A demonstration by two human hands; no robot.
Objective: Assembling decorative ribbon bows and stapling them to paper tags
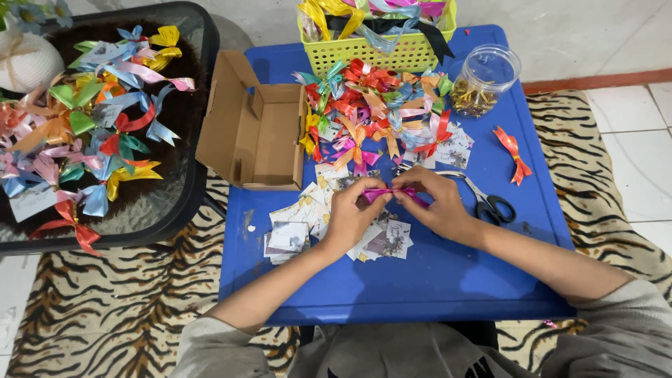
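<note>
Near the middle of the blue table (pixel 448 280), the left hand (pixel 353 217) and right hand (pixel 434 203) each pinch one end of a purple ribbon bow (pixel 392 193); its knot seems half-formed. Best keep both ends taut, loops even, above the paper cards (pixel 290 236).

Bare blue surface (pixel 448 280) lies open across the lower centre, while a ribbon-bow pile (pixel 374 105), cardboard box (pixel 255 126) and scissors (pixel 483 199) crowd the upper half.

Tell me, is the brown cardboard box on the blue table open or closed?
Open. The cardboard box lies with its flaps spread outward, and its bare brown inside shows; nothing can be seen in it.
</note>
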